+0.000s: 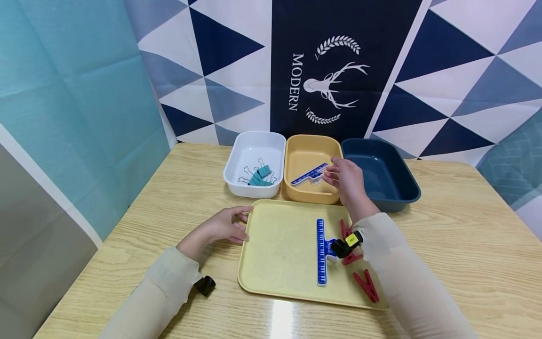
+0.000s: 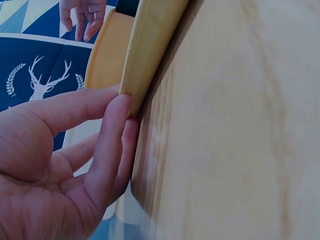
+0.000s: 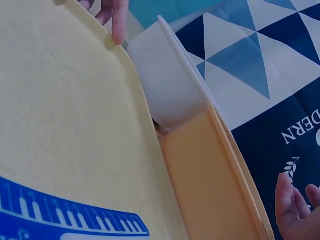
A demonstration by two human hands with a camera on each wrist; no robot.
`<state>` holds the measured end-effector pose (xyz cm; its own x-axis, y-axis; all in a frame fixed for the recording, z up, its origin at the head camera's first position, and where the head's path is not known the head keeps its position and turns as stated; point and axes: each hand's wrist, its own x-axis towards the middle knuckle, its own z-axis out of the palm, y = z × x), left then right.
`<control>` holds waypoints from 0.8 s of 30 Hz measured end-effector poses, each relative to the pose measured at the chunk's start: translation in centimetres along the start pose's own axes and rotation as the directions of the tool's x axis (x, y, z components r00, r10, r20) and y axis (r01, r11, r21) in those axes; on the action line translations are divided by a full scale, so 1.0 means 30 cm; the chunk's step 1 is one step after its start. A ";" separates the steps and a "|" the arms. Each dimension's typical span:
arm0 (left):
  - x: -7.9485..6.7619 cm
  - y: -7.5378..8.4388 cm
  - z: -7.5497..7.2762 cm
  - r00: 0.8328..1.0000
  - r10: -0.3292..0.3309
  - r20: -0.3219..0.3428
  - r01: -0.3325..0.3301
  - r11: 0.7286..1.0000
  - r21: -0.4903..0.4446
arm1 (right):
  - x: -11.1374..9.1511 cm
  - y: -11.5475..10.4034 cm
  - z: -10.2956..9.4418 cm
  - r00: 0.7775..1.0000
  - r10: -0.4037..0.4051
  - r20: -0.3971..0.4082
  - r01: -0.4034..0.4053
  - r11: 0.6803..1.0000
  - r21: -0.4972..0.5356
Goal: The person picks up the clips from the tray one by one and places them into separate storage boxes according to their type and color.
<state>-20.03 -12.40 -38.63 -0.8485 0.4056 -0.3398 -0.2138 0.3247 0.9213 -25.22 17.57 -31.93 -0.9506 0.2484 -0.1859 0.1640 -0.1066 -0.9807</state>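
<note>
Blue clip [image 1: 306, 175] in ylw bin [image 1: 313, 197], R hand [image 1: 349, 180] released nearby, L hand [image 1: 226, 224] gripping tray [image 1: 281, 249].

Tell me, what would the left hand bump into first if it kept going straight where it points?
The left hand would probably bump the yellow tray first, since its fingers are touching that edge.

A pale wood-grain worktop [image 1: 195, 179] spreads beneath everything, a bright reflection shining near its front. Directly on it rests a yellow tray [image 1: 279, 254]. Just beyond the tray's far edge, three bins stand side by side: white bin [image 1: 251, 190], orange bin [image 1: 313, 197], then navy bin [image 1: 381, 183] at the right.
</note>
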 end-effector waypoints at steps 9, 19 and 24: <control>-0.005 0.004 0.003 1.000 -0.004 -0.007 0.004 1.000 0.000 | -0.024 0.010 -0.017 1.000 -0.003 0.001 0.003 1.000 0.003; 0.001 0.000 0.001 1.000 -0.002 -0.005 0.002 1.000 0.010 | -0.053 0.010 -0.034 1.000 -0.016 0.025 0.016 0.999 0.030; 0.000 0.002 0.003 1.000 -0.005 -0.011 0.005 1.000 0.012 | -0.073 0.017 -0.042 0.999 -0.023 0.033 0.023 1.000 0.000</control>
<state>-20.00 -12.30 -38.59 -0.8527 0.3943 -0.3426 -0.2127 0.3369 0.9172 -22.74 18.18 -32.09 -0.9624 0.2184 -0.1617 0.1425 -0.1011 -0.9846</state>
